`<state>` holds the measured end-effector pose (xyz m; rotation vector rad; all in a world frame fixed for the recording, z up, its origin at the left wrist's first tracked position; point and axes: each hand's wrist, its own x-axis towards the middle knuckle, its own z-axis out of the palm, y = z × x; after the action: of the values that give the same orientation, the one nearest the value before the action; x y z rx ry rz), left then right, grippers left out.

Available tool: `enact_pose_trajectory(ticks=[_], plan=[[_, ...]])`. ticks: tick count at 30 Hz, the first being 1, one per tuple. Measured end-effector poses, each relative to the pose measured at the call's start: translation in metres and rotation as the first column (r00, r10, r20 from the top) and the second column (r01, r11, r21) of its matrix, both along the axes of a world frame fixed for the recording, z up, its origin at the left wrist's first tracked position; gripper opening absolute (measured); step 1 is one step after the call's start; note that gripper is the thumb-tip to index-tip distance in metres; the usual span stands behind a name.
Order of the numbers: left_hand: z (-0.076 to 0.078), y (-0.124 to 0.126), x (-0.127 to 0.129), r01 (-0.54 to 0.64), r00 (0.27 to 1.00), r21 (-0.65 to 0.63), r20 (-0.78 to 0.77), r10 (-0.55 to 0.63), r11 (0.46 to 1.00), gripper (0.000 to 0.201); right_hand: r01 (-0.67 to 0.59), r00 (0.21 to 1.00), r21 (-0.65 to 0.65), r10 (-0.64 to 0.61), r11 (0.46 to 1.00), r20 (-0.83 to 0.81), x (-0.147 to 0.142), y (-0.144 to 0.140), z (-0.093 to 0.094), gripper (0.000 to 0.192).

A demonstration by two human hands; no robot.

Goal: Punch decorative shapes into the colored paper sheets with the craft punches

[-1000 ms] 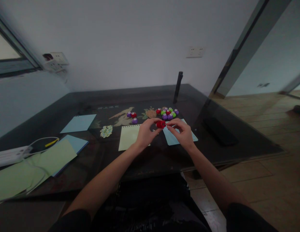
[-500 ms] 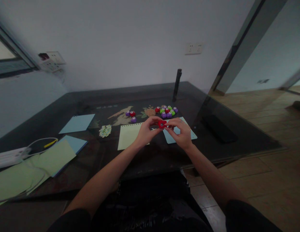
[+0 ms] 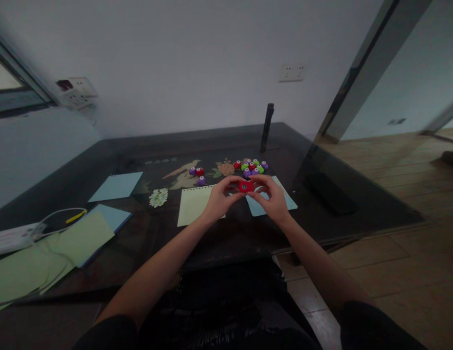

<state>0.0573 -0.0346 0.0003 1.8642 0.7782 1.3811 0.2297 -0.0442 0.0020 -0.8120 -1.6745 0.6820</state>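
Just above the table, my left hand (image 3: 221, 197) and my right hand (image 3: 270, 198) pinch a small red piece (image 3: 245, 186) with a dark, eye-like round spot. Fingers and thumbs of both hands close on it from either side. Beyond the hands sits a cluster of several purple, green and red pieces (image 3: 251, 166) with pale round tops. To the left of it are a purple piece (image 3: 201, 180), another purple one and a red piece (image 3: 199, 171). A spiral-edged yellow paper (image 3: 193, 206) lies under my left hand, a light blue sheet (image 3: 256, 209) under my right.
A black upright stick-like object (image 3: 267, 127) stands at the back of the dark table (image 3: 146, 146). A black flat object (image 3: 330, 194) lies on the right. Blue and yellow papers (image 3: 89, 231), a white power strip (image 3: 14, 237) and a flowery cutout (image 3: 158, 198) are on the left.
The red piece has turned slightly and shows a wider face between the hands. My right fingers have shifted, now gripping its far and near edges on the right side.
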Motion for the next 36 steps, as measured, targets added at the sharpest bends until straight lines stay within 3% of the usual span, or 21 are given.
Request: enact_pose_trajectory(ticks=[5,10,16,21,24,27,31,34,36], plan=[[0.003,-0.001,-0.001,-0.077,0.990,0.172,-0.102,0.095,0.982,0.024,-0.252,0.961,-0.227,0.216,0.941,-0.172,0.000,0.008,-0.003,0.040],[0.006,-0.003,-0.002,-0.089,0.975,0.244,-0.177,0.135,0.966,0.025,-0.324,0.935,-0.323,0.249,0.889,-0.253,0.001,0.008,-0.001,0.036],[0.006,-0.005,-0.002,-0.111,0.971,0.224,-0.184,0.154,0.968,0.027,-0.400,0.901,-0.457,0.247,0.794,-0.357,0.001,0.006,0.003,0.036],[-0.008,0.020,-0.005,-0.202,0.976,0.031,-0.078,0.204,0.979,0.027,-0.272,0.933,-0.475,0.109,0.837,-0.342,0.007,0.014,-0.005,0.031],[-0.018,0.054,-0.009,-0.242,0.958,-0.032,-0.165,0.234,0.970,0.024,-0.209,0.934,-0.449,0.041,0.869,-0.355,0.011,0.018,-0.007,0.032],[-0.024,0.091,-0.007,-0.321,0.880,0.068,-0.348,0.323,0.945,0.019,-0.183,0.927,-0.442,0.004,0.878,-0.375,0.012,0.019,-0.006,0.032],[-0.023,0.123,0.004,-0.343,0.673,0.210,-0.625,0.396,0.916,0.021,-0.192,0.917,-0.444,-0.001,0.875,-0.398,0.010,0.017,-0.004,0.030],[-0.019,0.132,0.014,-0.362,0.489,0.177,-0.800,0.348,0.915,0.021,-0.195,0.913,-0.440,-0.002,0.877,-0.408,0.010,0.016,-0.003,0.028],[-0.016,0.135,0.018,-0.366,0.425,0.140,-0.854,0.299,0.920,0.022,-0.198,0.910,-0.433,0.000,0.880,-0.415,0.011,0.016,-0.003,0.027]])
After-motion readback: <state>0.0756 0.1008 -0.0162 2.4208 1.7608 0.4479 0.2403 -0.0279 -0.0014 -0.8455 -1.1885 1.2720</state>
